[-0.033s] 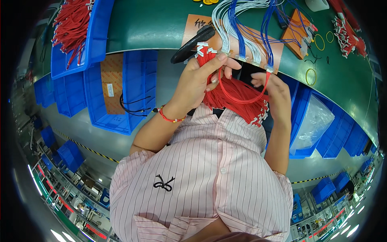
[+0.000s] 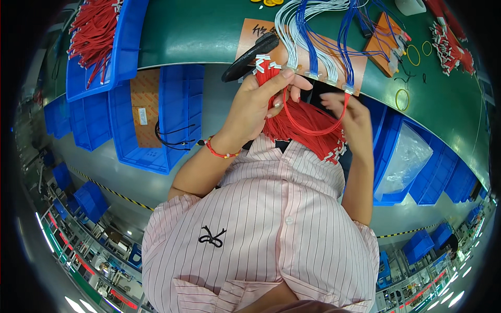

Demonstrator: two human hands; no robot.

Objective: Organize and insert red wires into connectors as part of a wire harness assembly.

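My left hand [image 2: 259,101] is closed around a bundle of red cables [image 2: 305,122] with white plugs at the ends. The bundle hangs over my lap. Its thumb and forefinger are at the near edge of an orange-brown board [image 2: 336,49], by one end of a looped red cable [image 2: 308,130]. The loop's other end sits in a connector [image 2: 348,89] at the board's right corner, joined to blue wires [image 2: 346,49]. Beside that end my right hand [image 2: 356,120] is open, fingers bent and slightly blurred, with nothing visible in it. White wires [image 2: 287,26] run to other connectors along the edge.
A black curved-handled tool [image 2: 245,60] lies left of the board on the green table [image 2: 182,34]. Blue bins [image 2: 180,115] stand below; one at upper left holds red cables [image 2: 96,34]. An orange block [image 2: 383,44], yellow rings [image 2: 402,99] and more red cables [image 2: 451,49] lie right.
My right hand has shifted slightly left, its fingers a little closer to the red cable's plugged end. My left hand and its bundle stay in place.
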